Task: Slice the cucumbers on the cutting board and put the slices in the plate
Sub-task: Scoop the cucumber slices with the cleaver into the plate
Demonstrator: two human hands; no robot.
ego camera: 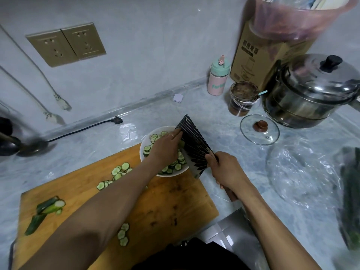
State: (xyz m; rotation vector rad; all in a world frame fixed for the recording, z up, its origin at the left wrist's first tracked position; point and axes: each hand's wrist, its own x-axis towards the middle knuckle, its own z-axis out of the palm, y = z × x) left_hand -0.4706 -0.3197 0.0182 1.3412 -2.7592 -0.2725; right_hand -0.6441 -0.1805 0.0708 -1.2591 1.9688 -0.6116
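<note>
- A grey marbled worktop point(78, 164) fills the frame, with wall sockets point(66, 43) at upper left.
- Lower left: a wooden cutting board point(171, 203) carries cucumber pieces point(51, 206) and loose slices point(119, 170).
- Centre: the left hand point(165, 148), fingers straight, pushes slices off the cleaver point(192, 147) into the white plate point(143, 149).
- The right hand point(227, 168) grips the cleaver's handle.
- Upper right: a steel pot point(309, 94).

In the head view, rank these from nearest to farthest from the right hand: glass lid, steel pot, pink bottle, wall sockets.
From the right hand:
1. Glass lid, on the counter beyond it.
2. Steel pot, back right.
3. Pink bottle, against the wall.
4. Wall sockets, far upper left.
</note>
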